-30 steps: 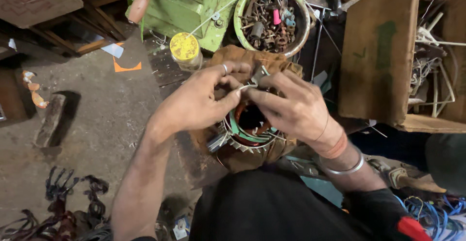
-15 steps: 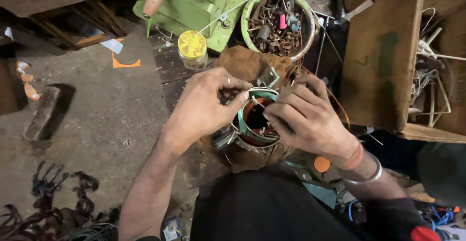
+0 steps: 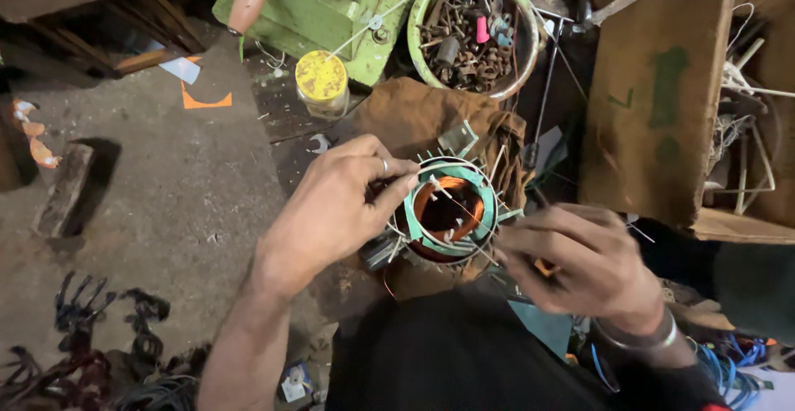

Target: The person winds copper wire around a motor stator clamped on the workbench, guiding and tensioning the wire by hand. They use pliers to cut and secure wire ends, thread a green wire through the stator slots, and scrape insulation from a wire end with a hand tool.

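Pinching the rim of a copper-wound stator (image 3: 447, 212) below the green bowl of scrap (image 3: 474, 30), the left hand (image 3: 331, 208) steadies it; the right hand (image 3: 580, 266) pinches a thin strip. A slip could likely nick the fine windings.

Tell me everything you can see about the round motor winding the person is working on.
The motor winding is a ring with copper-coloured coils inside, teal insulation around its rim, and pale strips sticking out like spokes. It sits end-up on a brown cloth before the person. The left hand pinches its left edge; the right hand is at its right side.
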